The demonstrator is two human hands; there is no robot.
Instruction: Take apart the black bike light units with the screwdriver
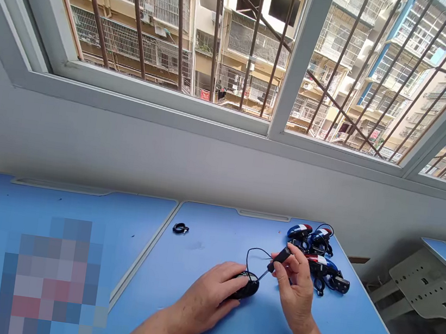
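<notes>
My left hand (212,291) is closed round a black rounded device (247,286) and holds it down on the blue table. A thin black cable loops up from the device toward my right hand. Between the fingers of my right hand (293,286) is a screwdriver with a black handle (280,258). Its metal shaft slants down to the left, and the tip meets the top of the device. How the tip sits there is too small to tell.
A black ring clamp (180,228) lies near the table's back left. Several red, white and blue devices with black clamps (319,260) are piled at the back right. Behind stand a wall and barred windows. A blurred patch covers the lower left.
</notes>
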